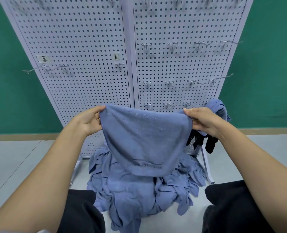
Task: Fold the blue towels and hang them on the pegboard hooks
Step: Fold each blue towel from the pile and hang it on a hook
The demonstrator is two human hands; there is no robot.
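Hanging between both hands, the blue towel point(144, 140) is held up in front of the lower part of the white pegboard point(88, 47). The left hand point(88, 121) pinches its upper left corner between thumb and fingers; the right hand point(201, 121) pinches the upper right corner likewise. The top edge sags slightly between the grips. The fabric is matte grey-blue and narrows to a rounded lower edge bearing a faint dark logo with lettering. Below it, a crumpled pile of blue towels point(139, 190) lies on the floor point(21, 165) at the pegboard base. Another blue cloth point(218, 106) hangs at the board's lower right.
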